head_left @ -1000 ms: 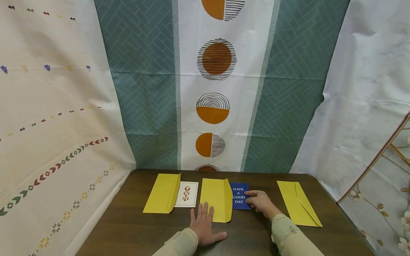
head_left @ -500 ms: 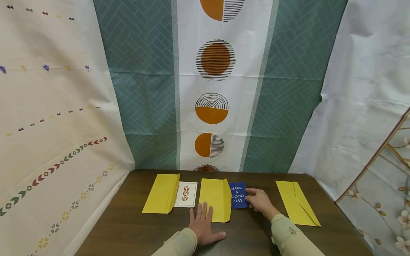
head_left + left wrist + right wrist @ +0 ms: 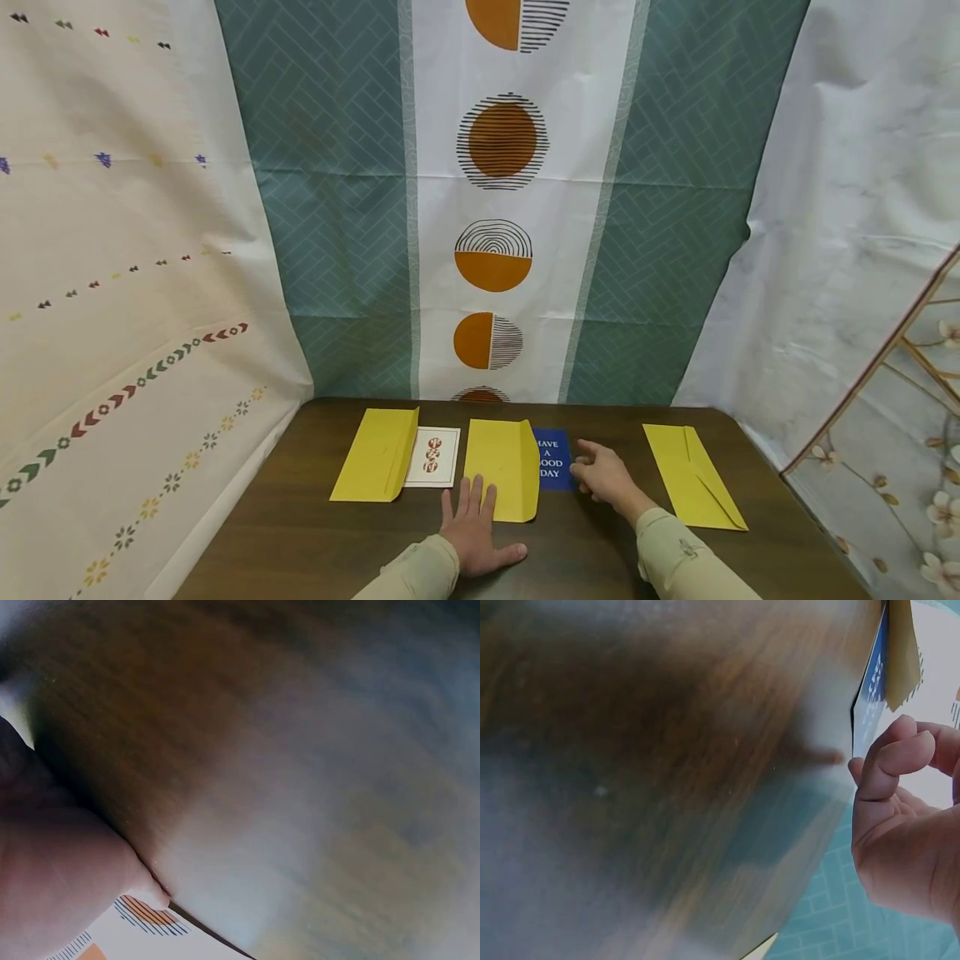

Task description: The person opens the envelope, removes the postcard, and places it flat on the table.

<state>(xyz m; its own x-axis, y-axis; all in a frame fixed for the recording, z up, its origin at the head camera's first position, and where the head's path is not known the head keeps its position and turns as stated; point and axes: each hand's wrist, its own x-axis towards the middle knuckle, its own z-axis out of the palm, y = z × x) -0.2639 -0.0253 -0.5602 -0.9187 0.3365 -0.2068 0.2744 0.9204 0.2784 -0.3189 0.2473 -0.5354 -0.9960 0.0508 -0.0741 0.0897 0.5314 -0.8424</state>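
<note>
My left hand (image 3: 477,523) lies flat on the dark wooden table (image 3: 300,533), its fingertips resting on the near edge of the middle yellow envelope (image 3: 501,467). A blue "HAVE A GOOD DAY" card (image 3: 552,461) sticks out of that envelope's right side, partly tucked under the flap. My right hand (image 3: 597,473) hovers at the card's right edge with fingers loosely curled and nothing in them. In the right wrist view the curled fingers (image 3: 900,761) sit just off the blue card (image 3: 870,697). The left wrist view shows only my palm (image 3: 52,877) on the wood.
A second yellow envelope (image 3: 375,465) lies at the left with a white card bearing a red design (image 3: 433,456) beside it. A third yellow envelope (image 3: 693,486) lies at the right. Patterned cloth hangs behind and on both sides of the table.
The blue card has slid left, further into the middle envelope. My right hand followed it and now its fingers have come off the card. My left hand stayed put.
</note>
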